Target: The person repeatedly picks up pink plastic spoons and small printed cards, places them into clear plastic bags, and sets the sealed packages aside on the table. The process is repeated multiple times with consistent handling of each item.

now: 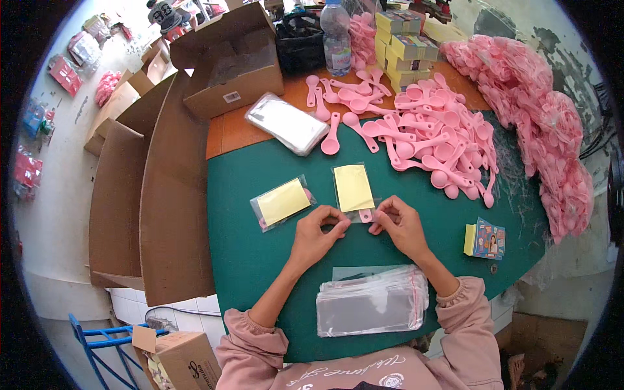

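Observation:
A clear plastic bag (351, 216) lies on the green tabletop with a yellow card (354, 186) inside. The end of a pink spoon (365, 215) pokes out from under that card. At the bag's near edge, my left hand (320, 229) pinches the left corner between thumb and fingers. My right hand (398, 224) is closed in a pinch at the opposite corner. Left of them lies another filled bag (283, 202), its yellow card upward. Between my forearms rests a stack of empty clear bags (369, 304).
Pink spoons (432, 130) are heaped at the back right, with bagged spoons (520, 97) along the wall. Small cards (486, 239) sit at the right. A bag stack (286, 123), water bottle (337, 39) and yellow card bundles (406, 49) stand behind. Cardboard boxes (175, 195) border the left.

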The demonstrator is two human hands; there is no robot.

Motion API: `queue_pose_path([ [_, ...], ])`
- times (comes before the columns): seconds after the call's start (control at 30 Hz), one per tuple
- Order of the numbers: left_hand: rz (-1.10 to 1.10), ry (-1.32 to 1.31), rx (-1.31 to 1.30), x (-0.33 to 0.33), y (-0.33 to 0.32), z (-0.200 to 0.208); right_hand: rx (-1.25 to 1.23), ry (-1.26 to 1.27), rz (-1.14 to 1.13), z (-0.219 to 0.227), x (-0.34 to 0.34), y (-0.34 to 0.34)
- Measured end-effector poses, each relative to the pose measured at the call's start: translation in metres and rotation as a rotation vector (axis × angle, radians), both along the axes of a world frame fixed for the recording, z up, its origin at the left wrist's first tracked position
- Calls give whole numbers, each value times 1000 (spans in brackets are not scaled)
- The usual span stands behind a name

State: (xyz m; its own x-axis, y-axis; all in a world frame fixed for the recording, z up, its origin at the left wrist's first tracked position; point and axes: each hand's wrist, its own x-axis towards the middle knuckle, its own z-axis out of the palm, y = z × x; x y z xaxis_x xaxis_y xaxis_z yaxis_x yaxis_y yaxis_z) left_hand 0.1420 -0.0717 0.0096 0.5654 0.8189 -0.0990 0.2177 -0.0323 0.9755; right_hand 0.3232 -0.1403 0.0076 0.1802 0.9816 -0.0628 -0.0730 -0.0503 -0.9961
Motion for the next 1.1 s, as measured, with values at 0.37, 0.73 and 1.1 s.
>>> queue_pose_path([
  [0.37,195,-108,-136,3,-5,-1,-12,-61,-71,6,-4,3],
  [0.73,99,215,178,-33,20,28,144,-1180,-311,23,45,6],
  [1.1,-499,250,448,10,-49,42,-128,-1656,-488,27,99,-17],
])
